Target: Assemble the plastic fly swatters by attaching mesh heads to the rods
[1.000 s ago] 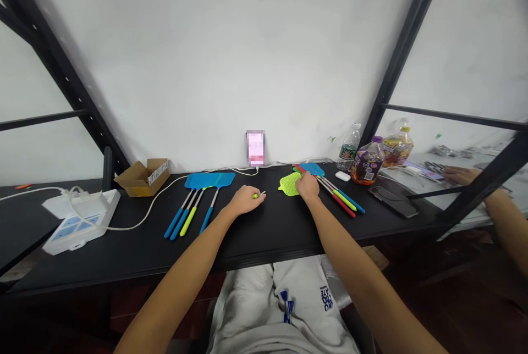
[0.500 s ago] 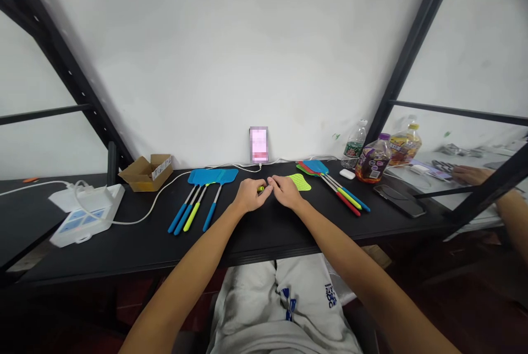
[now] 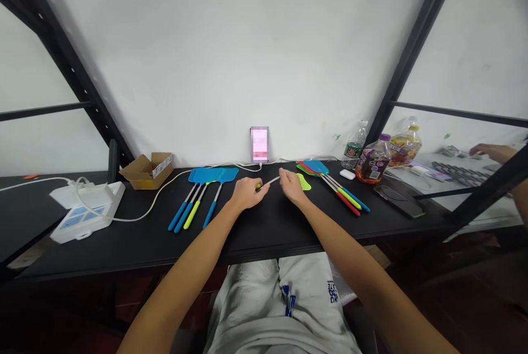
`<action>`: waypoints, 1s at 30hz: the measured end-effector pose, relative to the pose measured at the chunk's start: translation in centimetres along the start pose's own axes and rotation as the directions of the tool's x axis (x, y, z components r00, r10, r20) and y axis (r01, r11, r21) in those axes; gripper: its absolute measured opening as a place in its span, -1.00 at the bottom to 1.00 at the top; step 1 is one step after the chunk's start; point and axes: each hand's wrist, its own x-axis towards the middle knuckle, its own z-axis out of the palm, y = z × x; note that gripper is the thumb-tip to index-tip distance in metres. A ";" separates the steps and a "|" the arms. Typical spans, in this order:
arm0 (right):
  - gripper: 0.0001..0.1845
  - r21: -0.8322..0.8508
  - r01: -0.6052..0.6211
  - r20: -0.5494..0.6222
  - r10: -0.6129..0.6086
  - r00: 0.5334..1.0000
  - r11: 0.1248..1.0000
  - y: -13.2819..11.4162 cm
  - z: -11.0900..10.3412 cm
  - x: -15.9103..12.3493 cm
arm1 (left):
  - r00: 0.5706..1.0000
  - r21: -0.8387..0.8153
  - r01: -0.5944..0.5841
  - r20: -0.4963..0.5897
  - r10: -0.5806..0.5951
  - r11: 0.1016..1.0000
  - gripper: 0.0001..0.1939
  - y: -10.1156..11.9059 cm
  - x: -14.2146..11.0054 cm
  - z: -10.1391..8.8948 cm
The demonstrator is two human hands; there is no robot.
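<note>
My left hand (image 3: 247, 193) is closed around the yellow-green handle (image 3: 258, 186) of a fly swatter, mostly hidden by the fingers. A thin metal rod (image 3: 273, 180) runs from it to the fingertips of my right hand (image 3: 292, 186), which pinch its far end. Beyond that hand shows part of a yellow-green perforated swatter head (image 3: 304, 182); my fingers hide where it meets the rod. To the left lie several fly swatters with blue heads (image 3: 212, 176) and blue or yellow-green handles. On the right, more swatters (image 3: 338, 192) lie together, their handles red, yellow-green and blue.
A phone (image 3: 259, 144) leans on the wall, cabled. On the left stand an open carton (image 3: 147, 171) and a white power strip (image 3: 87, 216). Bottles (image 3: 373, 160), a white case (image 3: 347, 174) and a dark phone (image 3: 399, 201) are on the right. Another person's hand (image 3: 493, 151) shows beyond the frame post.
My right hand has come left from the swatter head to meet my left hand, then drawn back right. A longer stretch of metal rod now shows between the hands.
</note>
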 end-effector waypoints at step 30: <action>-0.52 -0.082 -0.067 -0.193 0.051 0.980 0.994 1.2 -2.2 1.6 | 0.959 0.010 0.279 0.052 -0.279 0.960 -0.74 -2.5 1.1 2.0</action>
